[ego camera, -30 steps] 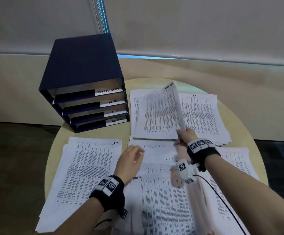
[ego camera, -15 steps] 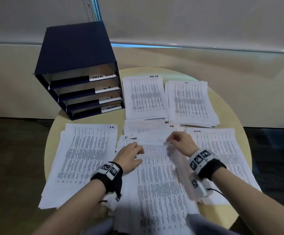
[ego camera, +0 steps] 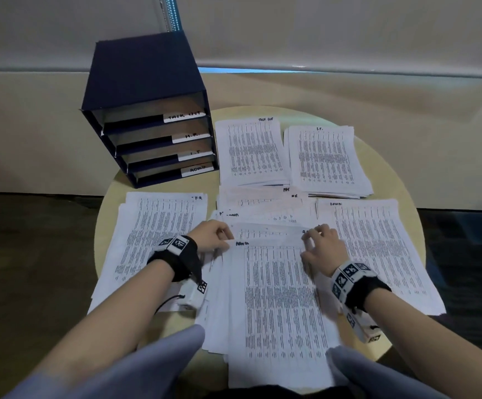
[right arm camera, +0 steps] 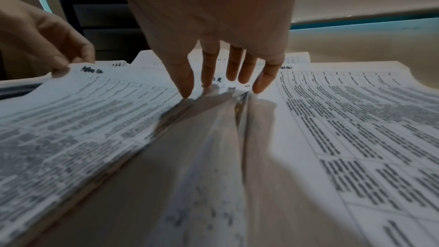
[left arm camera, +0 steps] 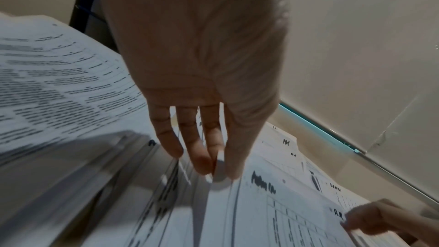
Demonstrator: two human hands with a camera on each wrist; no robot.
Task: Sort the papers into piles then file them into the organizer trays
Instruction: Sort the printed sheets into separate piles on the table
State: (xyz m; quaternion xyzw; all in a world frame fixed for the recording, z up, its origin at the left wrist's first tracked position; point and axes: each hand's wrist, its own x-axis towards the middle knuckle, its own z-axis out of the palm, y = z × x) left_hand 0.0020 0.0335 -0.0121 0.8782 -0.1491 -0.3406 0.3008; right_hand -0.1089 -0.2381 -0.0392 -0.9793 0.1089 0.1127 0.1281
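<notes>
The unsorted stack (ego camera: 274, 298) lay at the near edge of the round worktop (ego camera: 389, 165). The left hand (ego camera: 211, 236) pinched the top sheet's far left corner. The right hand (ego camera: 321, 249) rested spread fingers (right arm camera: 187, 82) on its far right corner. The organizer (ego camera: 147, 110) stood at the far left edge, sorted piles (ego camera: 251, 151) beside it.

Dim, even indoor light. A bright cyan strip is seen under the blind (ego camera: 349, 71) at 12 o'clock. Soft shadows are cast on the papers (right arm camera: 166, 166). Wrist views are motion-blurred, stretched at edges; head view is mildly soft.
</notes>
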